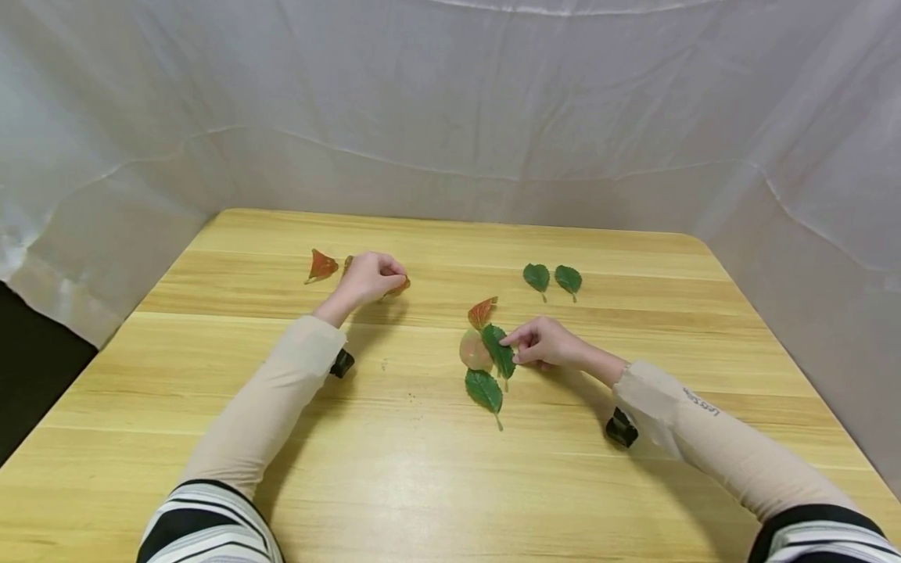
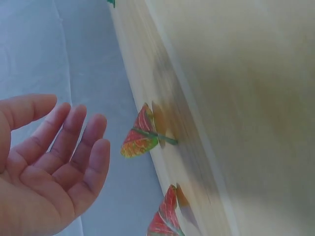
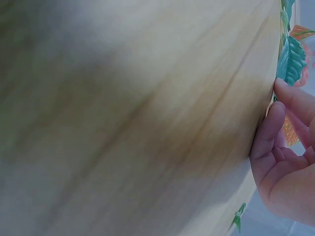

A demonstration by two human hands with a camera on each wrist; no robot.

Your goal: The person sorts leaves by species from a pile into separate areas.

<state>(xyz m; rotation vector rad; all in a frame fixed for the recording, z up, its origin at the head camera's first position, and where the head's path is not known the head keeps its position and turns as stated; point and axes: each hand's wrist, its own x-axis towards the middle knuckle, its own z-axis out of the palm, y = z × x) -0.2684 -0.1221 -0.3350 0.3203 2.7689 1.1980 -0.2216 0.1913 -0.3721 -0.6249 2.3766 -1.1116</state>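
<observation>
The upper leaf [image 1: 497, 350] lies on the table [image 1: 394, 469] immediately to the left of the right hand [image 1: 549, 342], whose index finger reaches its right side with the thumb close by — whether the 2 pinch the leaf or only touch it, I cannot tell. Its long axis slants from far left to near right, stem towards the person, so the right hand comes in across that axis rather than along it, and the side edge, not the stem, looks the handier part to work from. The leaf overlaps the right edge of a pale disc [image 1: 473, 352]; a red leaf [image 1: 482, 313] sits just beyond, and a lower leaf [image 1: 483, 389], stem also towards the person, lies on the near side. The left hand [image 1: 373, 275] is well apart, farther left and farther out, palm bare, fingers loosely bent and parted from the thumb — holding nothing, with an orange leaf [image 1: 397, 287] beside its thumb. Another 2 green leaves [image 1: 536, 277] lie beyond the right hand.
</observation>
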